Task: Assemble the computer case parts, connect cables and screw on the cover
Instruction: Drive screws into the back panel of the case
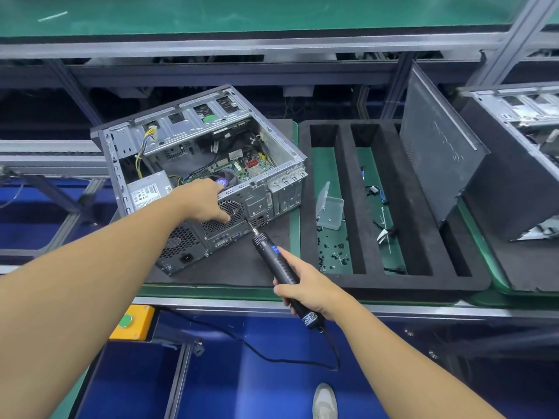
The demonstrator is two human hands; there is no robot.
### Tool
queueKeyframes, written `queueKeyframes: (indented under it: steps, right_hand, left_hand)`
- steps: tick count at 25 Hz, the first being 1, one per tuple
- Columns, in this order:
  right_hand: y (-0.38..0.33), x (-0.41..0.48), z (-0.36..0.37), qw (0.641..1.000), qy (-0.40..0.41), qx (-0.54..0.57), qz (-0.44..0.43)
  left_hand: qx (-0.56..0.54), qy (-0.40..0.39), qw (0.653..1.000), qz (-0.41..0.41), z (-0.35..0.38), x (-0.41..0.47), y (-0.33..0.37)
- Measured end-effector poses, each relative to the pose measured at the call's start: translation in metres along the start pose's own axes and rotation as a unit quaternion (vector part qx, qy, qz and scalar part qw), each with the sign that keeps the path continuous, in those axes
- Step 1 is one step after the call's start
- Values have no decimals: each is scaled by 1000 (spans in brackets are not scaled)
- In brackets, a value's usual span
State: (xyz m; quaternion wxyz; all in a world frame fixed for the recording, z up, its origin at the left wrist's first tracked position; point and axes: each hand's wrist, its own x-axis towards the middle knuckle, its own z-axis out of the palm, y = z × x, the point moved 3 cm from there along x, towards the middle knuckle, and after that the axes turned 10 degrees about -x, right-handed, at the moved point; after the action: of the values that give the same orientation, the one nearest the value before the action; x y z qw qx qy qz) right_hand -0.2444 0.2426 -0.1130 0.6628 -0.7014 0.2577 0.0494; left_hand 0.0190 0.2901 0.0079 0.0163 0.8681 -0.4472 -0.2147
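Note:
An open computer case [193,164] lies on a dark mat with its rear panel facing me, and its motherboard and power supply show inside. My left hand [205,201] rests on the case's rear edge, fingers reaching down over the round fan grille [233,210]. My right hand [305,282] grips a black electric screwdriver [278,264]. Its bit touches the rear panel just right of the fan grille. The dark side cover [438,152] leans upright against another case on the right.
A black foam tray [341,192] with long slots sits right of the case, holding loose screws [332,252], a clear plastic box [329,210] and cables [384,231]. A second case [514,152] stands at far right. A yellow button box [133,322] sits at the bench's front edge. The screwdriver's cord hangs below.

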Motion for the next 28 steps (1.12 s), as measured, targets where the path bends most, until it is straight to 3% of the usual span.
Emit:
queueKeyframes:
  steps: [11,19,22,28]
  right_hand:
    - [-8,-2,1,999,-21,27,18]
    - [-19,2,-5,999,-31,-20,18]
    - [-20,1,-6,996,-17,-88,21]
    - [-12,-13,-13,999,-37,-24,14]
  left_hand:
    - [-15,-2,1000,0,0,-1,0]
    - [-4,6,1000,-3,1,1,-1]
    - [-5,0,1000,-2,0,1,-2]
    - [8,-1,1000,-13,0,1,-4]
